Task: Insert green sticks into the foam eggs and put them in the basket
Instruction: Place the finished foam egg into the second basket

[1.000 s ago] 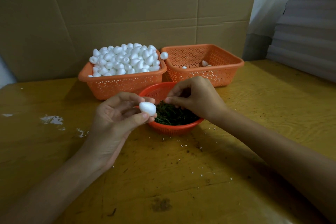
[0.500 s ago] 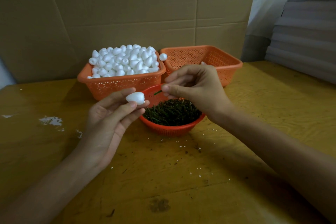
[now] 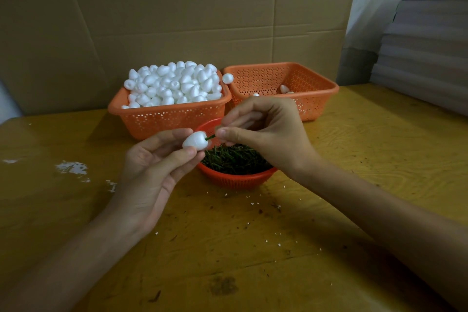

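My left hand (image 3: 154,172) holds a white foam egg (image 3: 194,140) between thumb and fingertips, just above the left rim of the round red bowl (image 3: 235,178). My right hand (image 3: 268,134) pinches a short green stick (image 3: 210,137) whose tip meets the egg's right end. The bowl is full of green sticks (image 3: 235,159). Behind it, the left orange basket (image 3: 172,119) is heaped with foam eggs (image 3: 174,83). The right orange basket (image 3: 316,99) holds a few eggs (image 3: 284,88) at its bottom.
A yellow wooden table (image 3: 354,159) carries white foam crumbs and dark specks around the bowl. Cardboard sheets (image 3: 177,20) stand as a wall behind the baskets. A stack of grey boards (image 3: 430,40) rises at the right edge.
My right hand rose out of the stick bowl with one green stick and moved left to the egg. My left hand lifted the egg and turned it toward the stick.
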A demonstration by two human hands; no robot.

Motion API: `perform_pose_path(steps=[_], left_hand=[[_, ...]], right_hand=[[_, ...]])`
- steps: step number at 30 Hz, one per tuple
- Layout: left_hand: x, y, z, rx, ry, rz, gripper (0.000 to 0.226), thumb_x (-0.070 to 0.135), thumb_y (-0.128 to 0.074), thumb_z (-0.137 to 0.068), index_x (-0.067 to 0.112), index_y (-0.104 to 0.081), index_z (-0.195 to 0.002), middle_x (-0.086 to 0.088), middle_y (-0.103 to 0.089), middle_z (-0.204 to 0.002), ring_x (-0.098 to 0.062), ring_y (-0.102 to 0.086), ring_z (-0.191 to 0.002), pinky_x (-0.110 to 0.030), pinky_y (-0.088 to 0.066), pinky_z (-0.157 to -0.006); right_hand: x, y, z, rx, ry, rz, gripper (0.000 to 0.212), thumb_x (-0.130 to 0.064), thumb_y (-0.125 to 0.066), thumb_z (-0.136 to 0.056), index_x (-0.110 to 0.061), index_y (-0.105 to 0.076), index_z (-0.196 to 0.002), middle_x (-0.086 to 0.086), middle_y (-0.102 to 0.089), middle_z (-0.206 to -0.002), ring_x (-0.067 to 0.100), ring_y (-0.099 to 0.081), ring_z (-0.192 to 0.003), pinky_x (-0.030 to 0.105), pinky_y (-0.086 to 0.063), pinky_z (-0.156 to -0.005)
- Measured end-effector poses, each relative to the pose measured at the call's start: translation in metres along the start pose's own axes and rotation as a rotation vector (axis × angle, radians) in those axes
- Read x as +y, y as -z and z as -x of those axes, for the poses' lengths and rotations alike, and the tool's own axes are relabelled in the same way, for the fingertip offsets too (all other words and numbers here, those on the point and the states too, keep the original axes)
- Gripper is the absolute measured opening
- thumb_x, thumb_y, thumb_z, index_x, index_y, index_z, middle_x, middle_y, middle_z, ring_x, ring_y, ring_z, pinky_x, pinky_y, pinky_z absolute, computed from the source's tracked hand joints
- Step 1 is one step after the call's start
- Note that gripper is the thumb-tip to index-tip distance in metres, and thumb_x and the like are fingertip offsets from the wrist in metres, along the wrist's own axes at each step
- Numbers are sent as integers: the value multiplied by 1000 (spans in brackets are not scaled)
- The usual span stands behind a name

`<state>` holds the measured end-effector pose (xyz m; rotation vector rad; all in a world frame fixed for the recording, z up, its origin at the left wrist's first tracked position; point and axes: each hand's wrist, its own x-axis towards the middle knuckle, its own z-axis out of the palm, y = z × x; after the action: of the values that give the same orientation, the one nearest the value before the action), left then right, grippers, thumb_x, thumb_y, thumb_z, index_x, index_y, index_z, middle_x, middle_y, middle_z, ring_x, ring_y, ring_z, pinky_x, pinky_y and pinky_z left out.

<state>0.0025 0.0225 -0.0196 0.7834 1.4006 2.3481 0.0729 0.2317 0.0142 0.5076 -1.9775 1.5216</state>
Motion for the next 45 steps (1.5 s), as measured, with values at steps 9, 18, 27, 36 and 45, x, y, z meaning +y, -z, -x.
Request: perform_pose_path(steps=[9, 18, 27, 36, 45], left_hand=[[1, -1, 1, 28, -44, -76, 30, 11, -82, -71, 15, -82, -101, -18, -78, -112, -32, -75, -109, -29, -62, -85], [-3, -3, 6, 78, -166, -253, 36, 21, -87, -70, 17, -82, -106, -14, -79, -111, -32, -76, -107, -32, -62, -90], [-4, 0, 1, 28, -233, -328, 39, 27, -90, -75, 21, -80, -112, -10, -80, -111, -30, -77, -107, -37, -63, -91], [0, -1, 1, -12, -228, -273, 46, 21, -85, -77, 29, -72, -120, -11, -79, -117, -29, -73, -117, -37, -60, -96], [-2, -4, 1, -74, -300, -338, 50, 16, -84, -79, 24, -68, -126, -7, -79, -116, -25, -74, -115, -31, -60, -93]], right_hand=[[-4, 2, 0, -12, 69, 344, 14, -5, -85, -84, -2, -79, -97, 4, -80, -92, 11, -77, -85, 36, -63, -82], [0, -13, 9, 68, 52, 350, 8, -6, -84, -85, -6, -77, -87, -2, -79, -84, 10, -76, -78, 42, -62, -77], [1, -5, 4, -10, -15, 332, 13, -10, -86, -85, -4, -77, -94, 1, -80, -88, 12, -77, -82, 43, -62, -81], [6, -10, 7, -97, 5, 381, 40, -11, -89, -81, -12, -60, -108, -7, -80, -89, 1, -76, -84, 29, -63, -81], [6, -14, 8, -94, -18, 365, 45, -11, -89, -81, -12, -54, -110, -5, -80, -87, 4, -76, -82, 35, -64, -79]])
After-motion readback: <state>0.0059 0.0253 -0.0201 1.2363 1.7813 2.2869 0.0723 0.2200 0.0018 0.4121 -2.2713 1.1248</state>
